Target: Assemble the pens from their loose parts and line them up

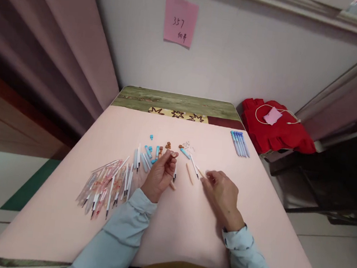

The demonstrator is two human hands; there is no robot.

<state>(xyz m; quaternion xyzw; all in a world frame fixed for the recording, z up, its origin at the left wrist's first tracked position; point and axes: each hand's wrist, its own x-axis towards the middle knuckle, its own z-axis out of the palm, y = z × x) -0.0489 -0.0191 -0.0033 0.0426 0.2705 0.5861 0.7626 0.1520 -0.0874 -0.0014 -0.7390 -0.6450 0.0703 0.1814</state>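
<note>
My left hand [160, 175] is raised a little above the pink table cover [187, 229], fingers pinched on a small brown pen cap [173, 154]. A peach pen barrel [172, 186] pokes out beneath that hand. My right hand [221, 193] rests on the cover with fingers curled at the end of a thin white refill [195, 167]. Another peach barrel [190, 173] lies between the two hands. Small brown and blue pen parts [164, 147] are scattered just beyond the hands.
A heap of pens in clear wrappers [103, 185] and white refills [128, 175] lies at the left. Several assembled blue pens [240, 143] sit at the far right. A red cloth with a white cable [277, 128] is on a chair at the right. A pink note [180, 20] hangs on the wall.
</note>
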